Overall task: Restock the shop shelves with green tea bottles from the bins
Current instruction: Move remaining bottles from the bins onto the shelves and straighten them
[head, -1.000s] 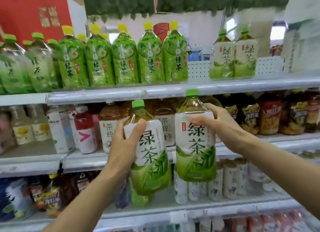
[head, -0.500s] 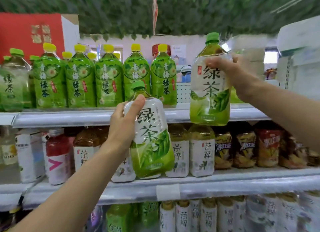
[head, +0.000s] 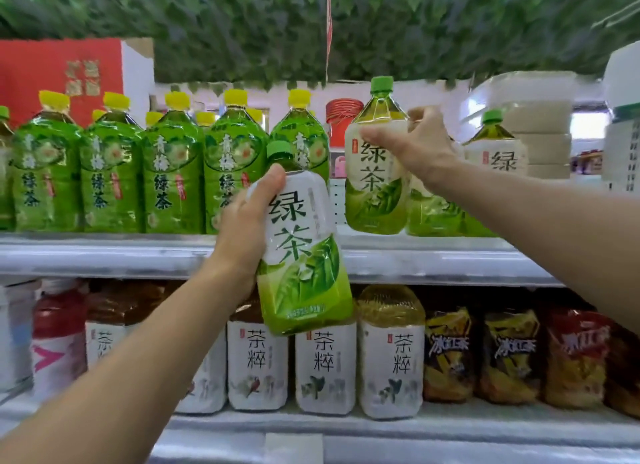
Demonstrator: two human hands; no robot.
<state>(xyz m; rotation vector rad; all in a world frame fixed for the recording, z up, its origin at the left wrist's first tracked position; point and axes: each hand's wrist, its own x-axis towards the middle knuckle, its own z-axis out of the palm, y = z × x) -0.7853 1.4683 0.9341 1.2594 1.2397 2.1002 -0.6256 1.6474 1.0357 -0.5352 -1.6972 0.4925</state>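
Observation:
My left hand (head: 247, 223) grips a green tea bottle (head: 304, 252) with a white-and-green label and green cap, held tilted in front of the top shelf's edge (head: 104, 256). My right hand (head: 420, 145) grips a second green tea bottle (head: 375, 173) by its shoulder, upright, its base low over the top shelf, just left of the same-label bottles (head: 495, 155) standing there. My right forearm hides part of those bottles.
A row of yellow-capped green bottles (head: 173, 173) fills the top shelf's left side. Between that row and the right-hand bottle is a gap. The shelf below holds white-label tea bottles (head: 391, 356) and yellow and red iced tea bottles (head: 509, 356). Artificial leaves hang overhead.
Both hands rose with their bottles from the middle shelf level to the top shelf. The right bottle moved onto the top shelf area; the left bottle followed to the shelf's edge.

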